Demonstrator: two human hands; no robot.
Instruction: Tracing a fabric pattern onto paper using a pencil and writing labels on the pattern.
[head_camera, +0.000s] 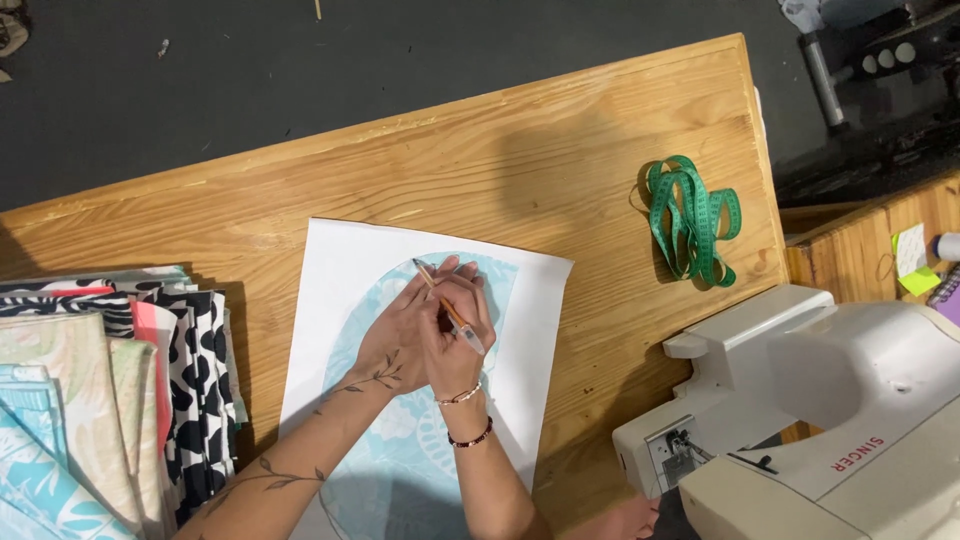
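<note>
Pen (447, 305) sits clamped in the grip of the right hand (455, 335), its slim orange barrel slanting up and to the left so the tip meets the upper edge of the light blue fabric piece (400, 450). Fingers of that hand are closed together round the lower part of the barrel. The left hand (400, 335) lies flat just beside it and partly under it, fingers spread and pressing down on the fabric, holding nothing. Two bracelets circle the right wrist, and a leafy vine tattoo runs along the left forearm.

The fabric piece, rounded at the top and printed with pale leaf shapes, lies on a white sheet of paper (340, 260), which rests on the wooden surface (560, 150). To the left, a stack of folded patterned fabrics (100, 390) sits at the surface's edge, well apart from the hands. To the right, a green measuring tape (692, 218) lies coiled in loose loops. Nearer the lower right corner stands a white sewing machine (830, 410), close to the paper's right edge.
</note>
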